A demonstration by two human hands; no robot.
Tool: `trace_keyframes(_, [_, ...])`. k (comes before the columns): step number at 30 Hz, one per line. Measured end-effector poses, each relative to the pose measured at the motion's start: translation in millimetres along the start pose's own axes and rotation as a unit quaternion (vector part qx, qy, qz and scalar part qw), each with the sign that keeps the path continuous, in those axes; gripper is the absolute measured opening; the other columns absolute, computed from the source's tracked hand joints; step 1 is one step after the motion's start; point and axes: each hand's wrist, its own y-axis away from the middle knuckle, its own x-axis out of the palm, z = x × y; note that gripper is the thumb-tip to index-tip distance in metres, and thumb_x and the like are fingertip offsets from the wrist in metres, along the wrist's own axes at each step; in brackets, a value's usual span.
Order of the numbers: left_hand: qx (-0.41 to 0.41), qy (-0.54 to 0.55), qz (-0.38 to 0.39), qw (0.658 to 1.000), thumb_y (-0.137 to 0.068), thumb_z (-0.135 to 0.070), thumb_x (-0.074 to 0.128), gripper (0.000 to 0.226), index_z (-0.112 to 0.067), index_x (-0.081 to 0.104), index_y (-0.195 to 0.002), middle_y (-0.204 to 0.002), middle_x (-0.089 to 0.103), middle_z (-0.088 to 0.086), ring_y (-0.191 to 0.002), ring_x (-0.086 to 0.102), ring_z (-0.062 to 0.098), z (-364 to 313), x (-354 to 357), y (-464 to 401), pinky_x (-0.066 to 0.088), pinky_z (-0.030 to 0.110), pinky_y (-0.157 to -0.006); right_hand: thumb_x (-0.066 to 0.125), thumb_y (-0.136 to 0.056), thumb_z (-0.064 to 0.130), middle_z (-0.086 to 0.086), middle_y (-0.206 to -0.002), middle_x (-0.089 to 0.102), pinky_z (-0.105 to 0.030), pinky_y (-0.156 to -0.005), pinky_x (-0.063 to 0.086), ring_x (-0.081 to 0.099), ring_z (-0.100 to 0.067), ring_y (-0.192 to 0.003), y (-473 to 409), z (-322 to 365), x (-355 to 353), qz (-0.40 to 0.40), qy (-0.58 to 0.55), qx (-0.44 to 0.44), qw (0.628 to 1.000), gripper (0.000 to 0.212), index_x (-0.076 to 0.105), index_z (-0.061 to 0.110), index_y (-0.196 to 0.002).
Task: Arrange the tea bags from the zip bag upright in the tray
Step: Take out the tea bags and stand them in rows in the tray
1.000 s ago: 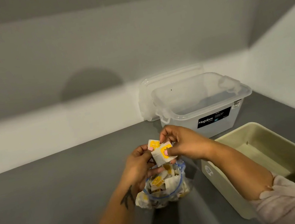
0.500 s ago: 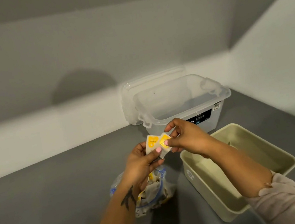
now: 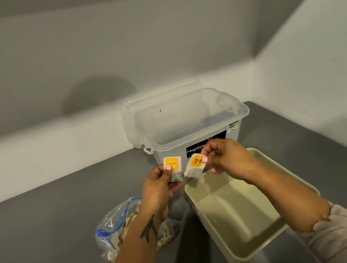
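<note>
Aloft, two tea bags (image 3: 173, 168) (one per hand (image 3: 159, 188))

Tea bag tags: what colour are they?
Yellow-orange on white, on both tea bag tags, seen in the head view.

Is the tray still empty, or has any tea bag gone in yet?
Empty. The tray shows only bare floor; each hand pinches a tea bag above its far corner, left hand, right hand.

One head-worn view, looking forward and down from close above: fingers (image 3: 213, 147) near centre frame, grey counter (image 3: 45, 221) spreading below and left of them, wall corner (image 3: 254, 56) beyond.
</note>
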Motion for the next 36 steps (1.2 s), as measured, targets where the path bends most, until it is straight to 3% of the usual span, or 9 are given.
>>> trace_keyframes(5, [0.03,-0.048,-0.012,0.998,-0.095,-0.017,0.048,0.014,-0.014,0.061,-0.089,-0.094,0.066,0.008,-0.084,0.063,0.018,-2,-3,2,0.053,0.03,-0.076,0.069,-0.084,0.018,0.009,-0.073,0.061,-0.019,-0.062,0.042,0.057,-0.008,-0.071,-3,-21,6,0.016,0.212,-0.021,0.977,0.007,0.069,0.025,-0.082])
trace_keyframes(12, [0.046,-0.077,-0.049,0.995,-0.093,-0.02,0.05,0.012,-0.019,0.062,-0.09,-0.1,0.065,0.007,-0.095,0.061,0.022,9,-2,13,0.054,0.03,-0.074,0.056,-0.088,0.021,0.001,-0.096,0.068,-0.029,-0.08,0.05,0.062,-0.019,-0.091,-7,-54,40,0.086,0.363,-0.009,0.928,0.017,0.07,0.027,-0.095])
trace_keyframes(24, [0.057,-0.131,-0.068,0.987,-0.092,-0.024,0.052,0.012,-0.02,0.063,-0.095,-0.109,0.065,0.006,-0.102,0.061,0.023,16,-3,20,0.054,0.025,-0.069,0.047,-0.097,0.025,-0.001,-0.113,0.065,-0.031,-0.09,0.047,0.059,-0.02,-0.104,-9,-72,56,0.076,0.391,-0.015,0.917,0.025,0.065,0.032,-0.112])
trace_keyframes(29, [0.064,-0.146,-0.063,0.985,-0.091,-0.024,0.052,0.011,-0.022,0.063,-0.095,-0.111,0.065,0.002,-0.103,0.06,0.018,15,8,14,0.055,0.021,-0.067,0.048,-0.097,0.024,-0.004,-0.113,0.064,-0.03,-0.09,0.047,0.059,-0.021,-0.102,-14,-77,50,0.062,0.398,-0.01,0.915,0.025,0.062,0.024,-0.117])
trace_keyframes(36, [0.062,-0.132,-0.071,0.987,-0.091,-0.023,0.053,0.012,-0.021,0.064,-0.095,-0.108,0.066,0.001,-0.098,0.063,0.015,20,9,18,0.055,0.017,-0.063,0.048,-0.097,0.027,0.0,-0.111,0.064,-0.028,-0.09,0.046,0.059,-0.018,-0.102,-7,-81,50,0.044,0.38,-0.02,0.924,0.023,0.061,0.028,-0.115])
